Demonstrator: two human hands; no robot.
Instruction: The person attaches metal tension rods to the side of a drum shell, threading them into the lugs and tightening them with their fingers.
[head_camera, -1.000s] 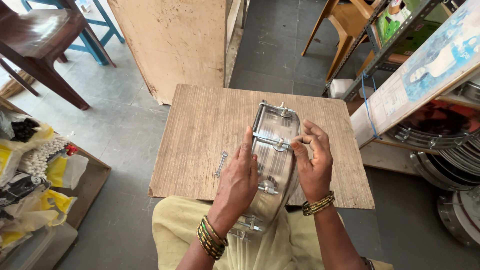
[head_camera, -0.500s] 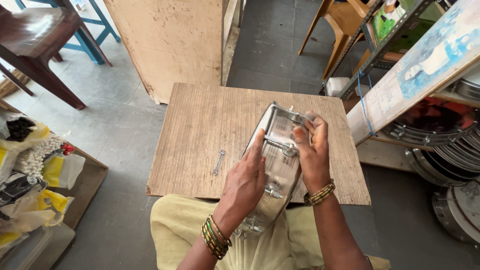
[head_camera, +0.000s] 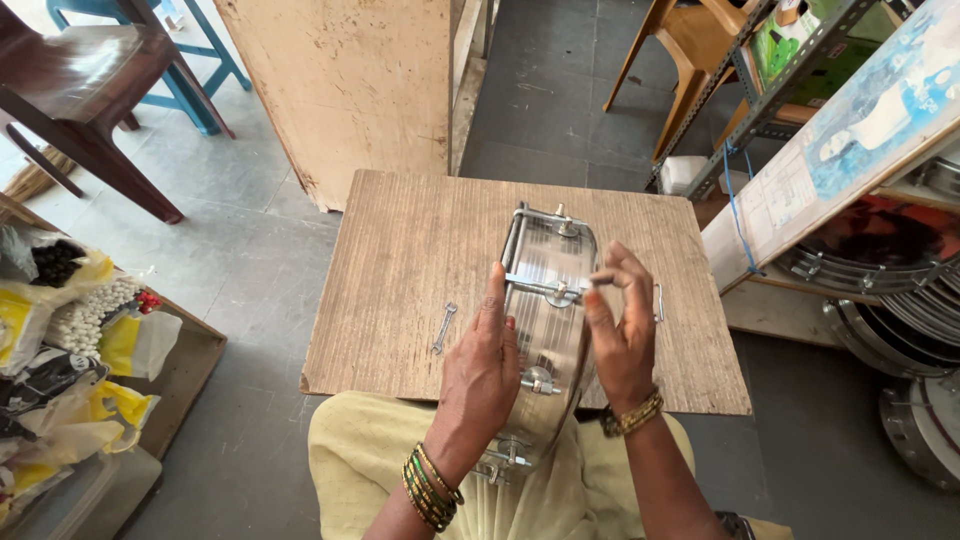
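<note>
Steel spanner lies flat on the wooden worktop, left of the hands; left hand flat against left side of shiny metal drum shell, fingers extended, pressing not clenched; drum stands on edge, leaning from lap onto worktop; right hand on right side, fingers pinching a tension rod at the rim; metal rack far right.
</note>
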